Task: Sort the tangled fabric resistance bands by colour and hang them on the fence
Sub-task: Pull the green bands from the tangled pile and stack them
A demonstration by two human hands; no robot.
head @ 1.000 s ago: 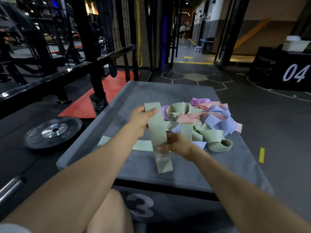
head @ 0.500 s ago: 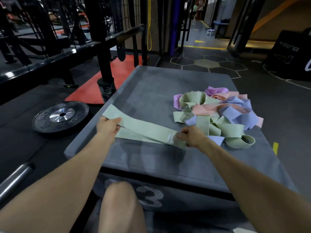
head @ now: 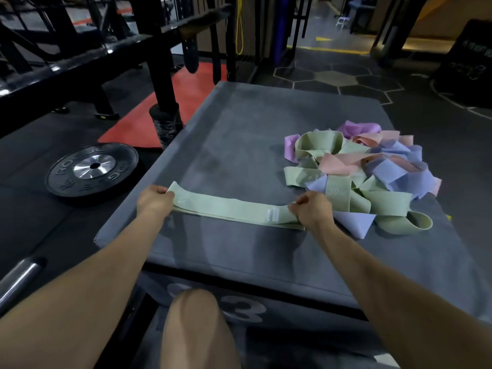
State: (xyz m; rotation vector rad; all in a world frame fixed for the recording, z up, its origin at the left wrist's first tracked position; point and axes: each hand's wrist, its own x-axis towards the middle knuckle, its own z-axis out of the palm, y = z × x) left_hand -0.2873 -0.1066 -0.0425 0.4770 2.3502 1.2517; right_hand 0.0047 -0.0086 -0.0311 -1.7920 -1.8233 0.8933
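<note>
Grey padded box top (head: 239, 134) is filling my view, and I'm seeing its left edge running diagonally toward me, dropping off to dark gym floor where a black weight plate (head: 91, 170) is lying flat beside a red mat (head: 170, 107). Behind them a black rack upright (head: 157, 62) is standing just off the box's far-left corner. My left hand (head: 154, 199) is pinching the left end of a flattened green band (head: 229, 210) right at that left edge — fingers curled over the fabric. That band is lying stretched across the near part of the pad, with bare grey surface beyond it and in front of it. My right hand (head: 312, 210) is gripping the band's other end, thumb and fingers closed on it, and is sitting just beside the tangled pile (head: 370, 171) of green, pink, lilac and purple bands — that heap is crowding the pad's right edge.
</note>
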